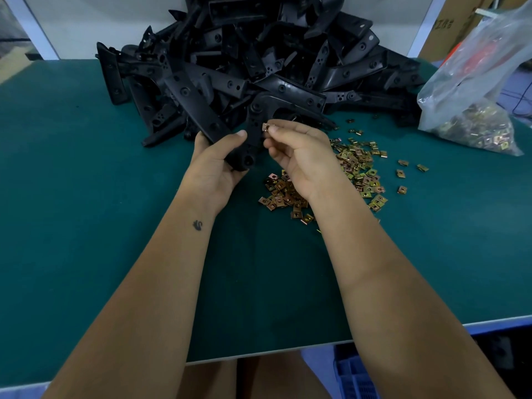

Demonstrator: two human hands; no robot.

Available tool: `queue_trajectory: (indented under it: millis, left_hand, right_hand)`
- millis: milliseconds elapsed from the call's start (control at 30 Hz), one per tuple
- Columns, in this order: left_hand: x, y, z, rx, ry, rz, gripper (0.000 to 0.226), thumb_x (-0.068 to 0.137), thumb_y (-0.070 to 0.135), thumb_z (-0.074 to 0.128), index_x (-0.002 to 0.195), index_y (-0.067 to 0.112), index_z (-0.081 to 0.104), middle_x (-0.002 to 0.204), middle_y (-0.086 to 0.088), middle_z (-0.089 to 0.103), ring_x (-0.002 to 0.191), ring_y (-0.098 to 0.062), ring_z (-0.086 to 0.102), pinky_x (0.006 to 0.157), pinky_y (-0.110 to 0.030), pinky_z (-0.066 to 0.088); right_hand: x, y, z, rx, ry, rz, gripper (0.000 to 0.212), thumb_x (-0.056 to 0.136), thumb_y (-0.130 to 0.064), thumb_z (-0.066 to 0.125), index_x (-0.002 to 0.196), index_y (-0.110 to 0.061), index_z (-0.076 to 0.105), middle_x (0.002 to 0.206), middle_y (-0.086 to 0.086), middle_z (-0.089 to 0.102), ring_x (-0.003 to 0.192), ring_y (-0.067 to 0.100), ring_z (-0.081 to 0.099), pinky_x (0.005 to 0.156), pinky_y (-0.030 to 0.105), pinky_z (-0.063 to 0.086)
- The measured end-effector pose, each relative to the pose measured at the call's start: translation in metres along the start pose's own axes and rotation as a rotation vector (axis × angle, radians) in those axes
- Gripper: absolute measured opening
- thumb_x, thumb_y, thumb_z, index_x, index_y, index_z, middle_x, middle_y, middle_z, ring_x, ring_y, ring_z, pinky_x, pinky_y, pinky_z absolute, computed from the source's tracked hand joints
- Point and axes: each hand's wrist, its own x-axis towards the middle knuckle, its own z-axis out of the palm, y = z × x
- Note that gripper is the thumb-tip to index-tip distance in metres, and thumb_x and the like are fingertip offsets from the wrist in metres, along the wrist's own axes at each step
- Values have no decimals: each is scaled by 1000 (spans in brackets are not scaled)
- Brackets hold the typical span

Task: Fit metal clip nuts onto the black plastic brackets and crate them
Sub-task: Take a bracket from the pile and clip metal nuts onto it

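Blue crate [354,375] down low, past the near edge of the green table [86,197]. Two bare arms over the green top, a small dark mark on the left one. Left hand [214,165] wrapped around a black bracket [250,139], thumb on top, bracket lifted just above the table. Right hand [299,152] beside it, fingers curled, pinching one clip nut [266,127] right at the bracket's edge. Loose clip nuts [357,168] spread on the table under and behind the right hand, partly hidden by the wrist. Big pile of black brackets [259,59] farther back, right behind the hands. Clear bag [472,90] of more nuts far right. Brown boxes [460,24] behind the bag.
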Motion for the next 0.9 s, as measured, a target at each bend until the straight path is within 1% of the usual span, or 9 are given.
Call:
queue_trajectory:
  millis: [100, 267, 400, 500, 567, 667, 733, 900]
  left_hand:
    - [0, 0, 0, 20, -9, 2, 35, 91, 6, 65, 119, 23, 49, 122, -3, 69, 108, -20, 67, 73, -31, 56]
    - [0, -1, -1, 30, -28, 6, 36, 91, 5, 65, 119, 22, 49, 118, -1, 70, 104, -18, 69, 73, -31, 57]
    - [0, -1, -1, 41, -43, 8, 38, 90, 5, 65, 119, 22, 49, 119, -2, 70, 107, -18, 69, 81, -34, 58]
    - [-1, -1, 0, 49, -45, 11, 38, 91, 4, 65, 120, 22, 48, 120, -2, 70, 110, -19, 68, 84, -35, 57]
    - [-1, -2, 0, 43, -37, 11, 38, 91, 4, 64, 121, 21, 48, 122, -3, 69, 111, -21, 67, 81, -34, 58]
    - [0, -1, 0, 16, -23, 10, 36, 91, 4, 64, 118, 21, 48, 115, -1, 70, 105, -19, 68, 71, -29, 57]
    - [0, 0, 0, 12, -26, 10, 35, 91, 4, 64, 118, 21, 48, 115, 0, 70, 104, -18, 68, 70, -29, 57]
    - [0, -1, 0, 54, -37, 16, 38, 91, 4, 64, 120, 22, 48, 118, -1, 70, 110, -20, 67, 86, -37, 57]
  right_hand:
    - [0, 1, 0, 0, -4, 3, 10, 89, 3, 63, 93, -2, 70, 73, 5, 70, 64, 10, 66, 58, 18, 52]
    - [0, 0, -1, 6, 1, 7, 10, 89, 2, 63, 93, -2, 71, 75, 5, 70, 64, 10, 66, 58, 18, 52]
    - [0, 0, 0, -11, 1, 5, 10, 89, 2, 64, 89, -5, 72, 73, 3, 71, 63, 9, 66, 57, 18, 52]
    - [-1, 0, 1, -20, -2, 9, 12, 89, 1, 64, 87, -7, 72, 73, 2, 71, 62, 9, 65, 56, 18, 51]
    - [-1, 0, 1, -13, 2, 14, 12, 89, 1, 64, 86, -7, 71, 72, 2, 70, 61, 9, 65, 56, 18, 51]
    - [0, -1, 0, 15, 31, 25, 11, 89, 1, 63, 86, -6, 71, 72, 4, 69, 60, 10, 65, 55, 19, 51]
    - [0, -1, 0, 17, 44, 26, 11, 89, 1, 63, 86, -6, 70, 73, 4, 69, 59, 10, 64, 54, 19, 51]
    - [0, -1, 1, -8, 31, 24, 11, 89, 1, 63, 86, -6, 70, 71, 3, 69, 58, 9, 64, 53, 18, 50]
